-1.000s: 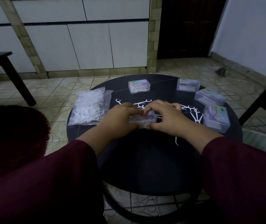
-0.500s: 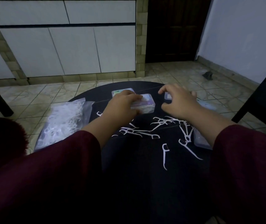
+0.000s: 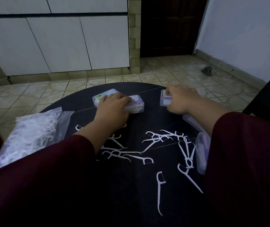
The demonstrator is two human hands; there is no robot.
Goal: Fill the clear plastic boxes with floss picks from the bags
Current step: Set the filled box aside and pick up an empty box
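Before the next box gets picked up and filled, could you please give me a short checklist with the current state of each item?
1. Filled box set down beside the other box at the table's far side: ok, under the left hand.
2. Left hand released from it: not ok, its fingers are curled over the box.
3. Right hand on the next box: ok, fingers on it.
4. That box open and empty: cannot tell, the hand covers most of it.
5. Loose floss picks in reach on the round black table: ok, scattered mid-table.
6. Bag of floss picks available: ok, at the left edge.
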